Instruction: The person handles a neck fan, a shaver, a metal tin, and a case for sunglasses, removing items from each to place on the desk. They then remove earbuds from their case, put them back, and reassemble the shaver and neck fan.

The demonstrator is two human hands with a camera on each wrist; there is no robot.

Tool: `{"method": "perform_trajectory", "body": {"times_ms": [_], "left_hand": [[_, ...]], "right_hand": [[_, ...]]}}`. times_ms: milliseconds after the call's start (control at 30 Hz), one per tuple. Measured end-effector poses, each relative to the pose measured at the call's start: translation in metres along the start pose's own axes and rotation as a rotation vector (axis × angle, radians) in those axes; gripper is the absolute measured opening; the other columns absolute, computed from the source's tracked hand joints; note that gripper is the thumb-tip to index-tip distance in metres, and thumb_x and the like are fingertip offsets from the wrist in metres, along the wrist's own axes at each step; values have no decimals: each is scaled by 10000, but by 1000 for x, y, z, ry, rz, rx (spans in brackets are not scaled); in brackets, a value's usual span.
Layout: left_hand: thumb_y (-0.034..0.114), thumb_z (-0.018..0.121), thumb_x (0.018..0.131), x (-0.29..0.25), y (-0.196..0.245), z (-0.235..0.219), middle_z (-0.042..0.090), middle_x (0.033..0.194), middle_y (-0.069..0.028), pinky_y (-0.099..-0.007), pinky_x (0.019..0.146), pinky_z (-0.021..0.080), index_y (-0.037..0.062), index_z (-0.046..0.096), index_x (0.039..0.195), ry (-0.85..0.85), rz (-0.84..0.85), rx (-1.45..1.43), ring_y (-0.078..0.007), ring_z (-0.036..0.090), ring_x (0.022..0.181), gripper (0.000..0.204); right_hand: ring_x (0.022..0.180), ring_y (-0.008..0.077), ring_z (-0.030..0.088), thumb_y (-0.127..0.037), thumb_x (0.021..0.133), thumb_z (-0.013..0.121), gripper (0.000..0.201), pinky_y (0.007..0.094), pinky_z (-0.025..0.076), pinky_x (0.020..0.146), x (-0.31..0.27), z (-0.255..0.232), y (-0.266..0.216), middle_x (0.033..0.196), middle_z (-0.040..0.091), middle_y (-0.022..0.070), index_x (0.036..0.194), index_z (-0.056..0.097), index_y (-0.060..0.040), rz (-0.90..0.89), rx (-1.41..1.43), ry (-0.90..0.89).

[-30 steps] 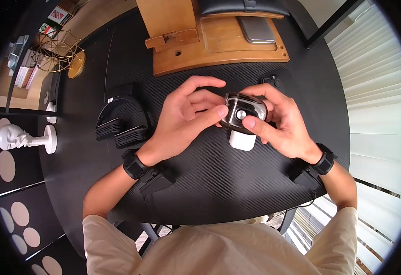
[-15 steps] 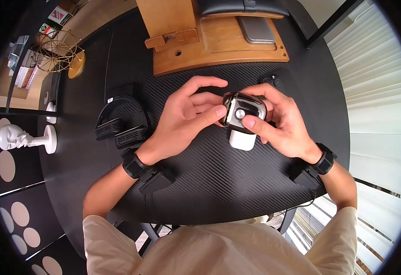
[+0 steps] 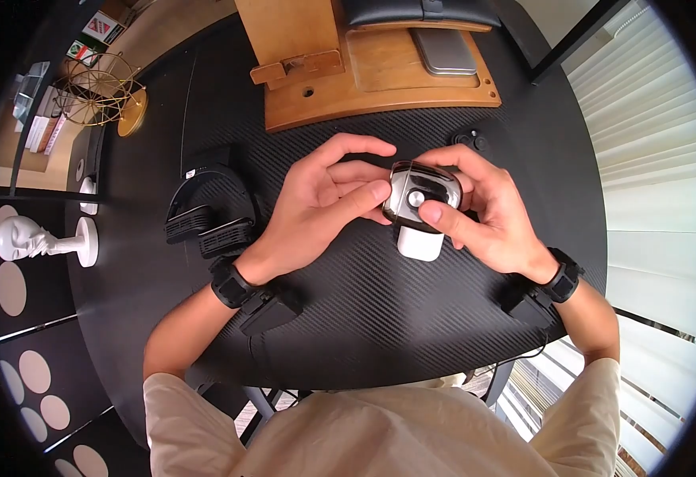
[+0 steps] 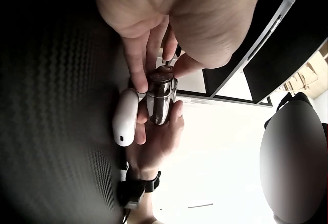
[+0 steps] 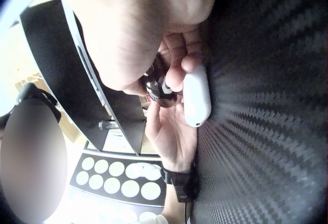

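Observation:
Both hands hold a glossy, see-through dark earbud case cover (image 3: 431, 189) with a round silver button, above the black desk. My right hand (image 3: 495, 203) grips its right end, thumb beside the button and fingers behind. At the other end, the left hand (image 3: 316, 199) pinches the cover's lid between thumb and fingers, its index finger stretched out above. Just below the cover lies a white earbud charging case (image 3: 420, 244). In the left wrist view the cover (image 4: 160, 101) shows end-on beside the white case (image 4: 126, 117). Fingertips of the right hand rest against the white case (image 5: 197, 98) in the right wrist view.
A wooden desk stand (image 3: 380, 95) at the back carries a grey flat box (image 3: 446, 52) and a black pouch (image 3: 423, 11). A black neck fan (image 3: 210, 207) lies left of the hands. A small black object (image 3: 470, 141) sits behind the right hand.
Half a second ago the cover's lid stood slightly apart, with a bright edge showing. Now it lies against the body again. Hands have barely moved; the white case stays put.

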State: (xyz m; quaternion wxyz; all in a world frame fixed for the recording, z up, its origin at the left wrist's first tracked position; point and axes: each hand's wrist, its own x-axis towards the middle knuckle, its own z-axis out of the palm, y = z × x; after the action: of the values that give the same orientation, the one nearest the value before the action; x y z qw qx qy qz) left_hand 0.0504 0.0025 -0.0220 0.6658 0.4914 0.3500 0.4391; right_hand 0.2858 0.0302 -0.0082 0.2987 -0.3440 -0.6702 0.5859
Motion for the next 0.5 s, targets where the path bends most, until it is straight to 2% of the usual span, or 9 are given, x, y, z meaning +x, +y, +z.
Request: {"method": "perform_trajectory", "body": {"times_ms": [267, 500], "left_hand": [[58, 651, 958, -1, 3, 1, 685, 1063, -138, -264, 751, 572, 7, 476, 1324, 27, 23, 47, -152, 674, 941, 409], [36, 655, 951, -3, 1, 3, 688, 1059, -142, -262, 787, 564, 4, 463, 1326, 57, 42, 44, -153, 673, 956, 423]], "right_hand": [[669, 62, 640, -151, 921, 711, 346, 222, 461, 546, 0, 0, 2, 854, 736, 72, 1203, 568, -10, -12, 12, -4], [666, 59, 635, -143, 919, 709, 337, 223, 461, 547, 0, 0, 1, 840, 730, 66, 1195, 569, -10, -13, -1, -4]]}}
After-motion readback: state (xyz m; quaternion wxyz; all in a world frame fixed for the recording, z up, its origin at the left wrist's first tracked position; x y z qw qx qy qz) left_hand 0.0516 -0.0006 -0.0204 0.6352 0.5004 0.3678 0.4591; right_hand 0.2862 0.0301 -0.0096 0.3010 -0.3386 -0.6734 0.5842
